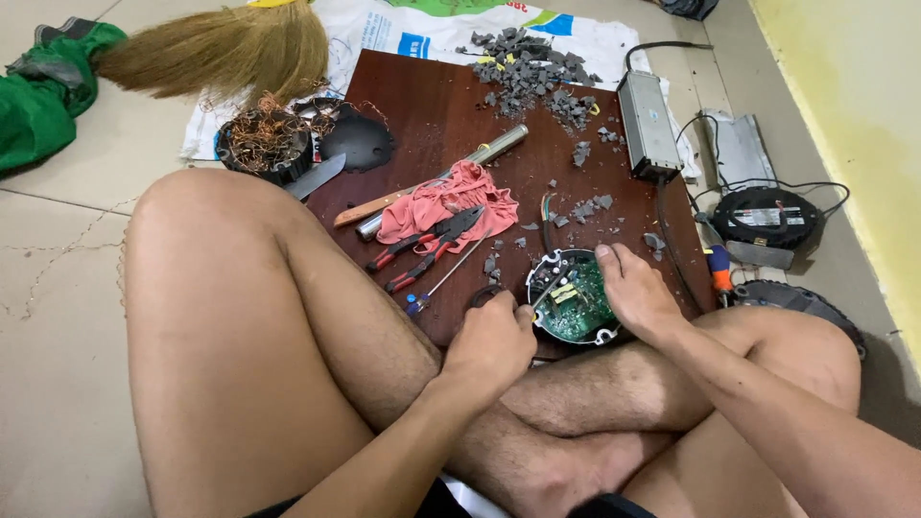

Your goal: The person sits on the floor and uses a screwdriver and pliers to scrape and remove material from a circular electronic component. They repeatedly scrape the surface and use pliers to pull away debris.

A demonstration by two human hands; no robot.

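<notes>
I sit cross-legged on the floor with a dark brown board [432, 105] in front of me. A round black housing with a green circuit board [574, 305] lies at the board's near edge. My right hand [635, 293] grips its right rim, thumb on the top edge. My left hand [494, 341] is closed at its left side, fingers curled around something small that I cannot make out. Red-handled pliers [427, 245] and a thin screwdriver [451, 273] lie just left of the housing, on and beside a pink rag [446, 197].
Grey broken chunks [532, 72] are heaped at the board's far end. A grey metal box [648, 125] with cables lies at the right edge, a metal tube [494, 147] and a knife [369, 208] mid-board. A round part full of copper wire [264, 142], a broom [216, 48], and black round parts [767, 216] surround the board.
</notes>
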